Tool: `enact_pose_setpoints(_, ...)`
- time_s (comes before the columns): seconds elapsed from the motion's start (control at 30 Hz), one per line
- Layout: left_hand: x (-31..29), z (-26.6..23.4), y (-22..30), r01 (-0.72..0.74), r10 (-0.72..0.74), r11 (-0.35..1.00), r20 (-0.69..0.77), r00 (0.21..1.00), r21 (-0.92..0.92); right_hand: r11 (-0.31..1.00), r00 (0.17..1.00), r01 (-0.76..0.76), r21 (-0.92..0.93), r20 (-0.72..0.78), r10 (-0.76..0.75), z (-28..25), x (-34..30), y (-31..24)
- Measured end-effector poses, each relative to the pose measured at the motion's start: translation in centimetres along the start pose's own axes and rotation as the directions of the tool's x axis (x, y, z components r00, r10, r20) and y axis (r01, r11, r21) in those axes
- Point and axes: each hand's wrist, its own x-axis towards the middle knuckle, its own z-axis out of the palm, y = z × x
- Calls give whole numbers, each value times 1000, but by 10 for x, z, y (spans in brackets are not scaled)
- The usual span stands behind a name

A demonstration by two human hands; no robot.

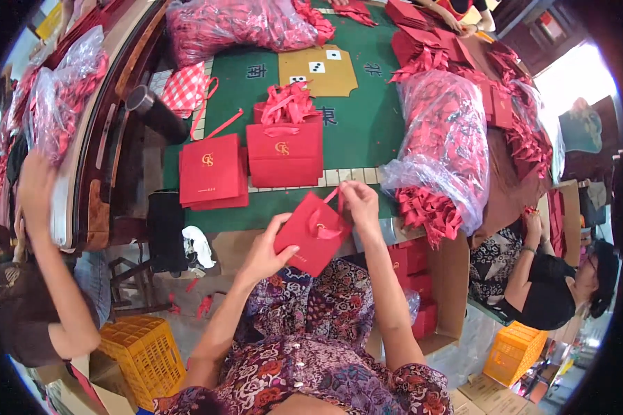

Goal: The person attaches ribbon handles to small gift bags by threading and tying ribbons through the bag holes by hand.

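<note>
A small red paper gift bag (313,235) is held over my lap, tilted, at the green table's near edge. My left hand (266,252) grips its lower left side. My right hand (358,200) pinches the red ribbon handle at the bag's top right corner. On the green table (356,131) just beyond lie flat red gift bags (212,171) and an upright stack of red gift bags (284,152) with ribbon handles sticking up.
Clear plastic sacks of red bags (446,149) lie right and far left (246,24). A black flask (156,112) lies left. Orange crates (142,353) stand on the floor. Another person's arm (52,277) reaches up at left; a seated person (543,283) works at right.
</note>
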Motion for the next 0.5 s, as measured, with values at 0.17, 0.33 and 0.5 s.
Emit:
enact_pose_setpoints(0.17,-18,-25,14,14,-17,999,85,996,43,997,996,35,63,-89,-30,-5,17,6)
enact_pose_setpoints(0.33,-19,-30,1,-45,44,999,27,999,19,996,990,94,-6,-102,-94,-3,6,1)
enact_pose_setpoints(0.5,-21,-38,12,-64,9,988,-355,935,-142,666,781,414,-621,-133,-610,-28,-36,-12)
